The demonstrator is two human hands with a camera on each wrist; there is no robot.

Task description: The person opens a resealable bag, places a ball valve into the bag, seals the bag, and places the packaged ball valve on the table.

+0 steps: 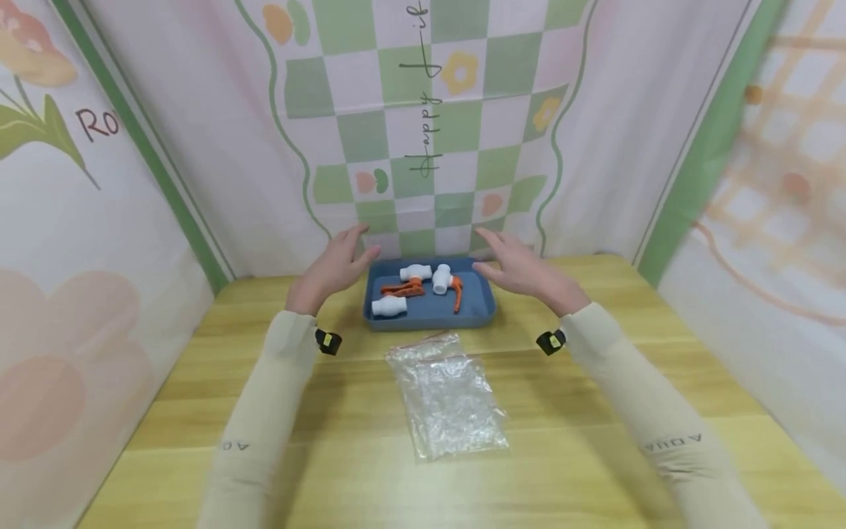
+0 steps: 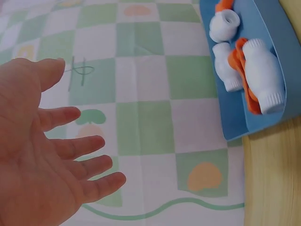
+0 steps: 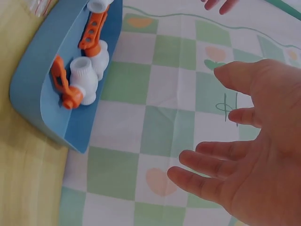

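From where I stand, a person holds both arms out over a pale yellow wood-grain bench (image 1: pixel 555 455). The left hand (image 1: pixel 333 264) hovers by the left end of a shallow blue rectangular tray (image 1: pixel 429 322), its fingers extended and apart, with nothing in its grasp. The right hand (image 1: pixel 525 273) mirrors it near the tray's right end, fingers likewise stretched out and empty; both wrist views show a gap between hand and tray.

The tray sits at the far side of the bench, close to a hanging cloth with green and white checks (image 1: pixel 456 125). In it lie three white plastic pipe valves. One white valve with a hooked orange handle (image 1: pixel 441 280) is on the right; a second white valve with a long orange handle (image 1: pixel 416 272) lies at the back, its handle pointing left. The third white valve (image 1: pixel 389 306) rests in the front left corner, and I can't tell whether it has a handle of its own.

Just in front of the tray, overlapping clear crinkled plastic bags (image 1: pixel 463 404) lie flat on the bench, a thin red line along their far edge. Cream sleeves (image 1: pixel 271 397) cover the arms, with a small black device (image 1: pixel 327 341) at each wrist
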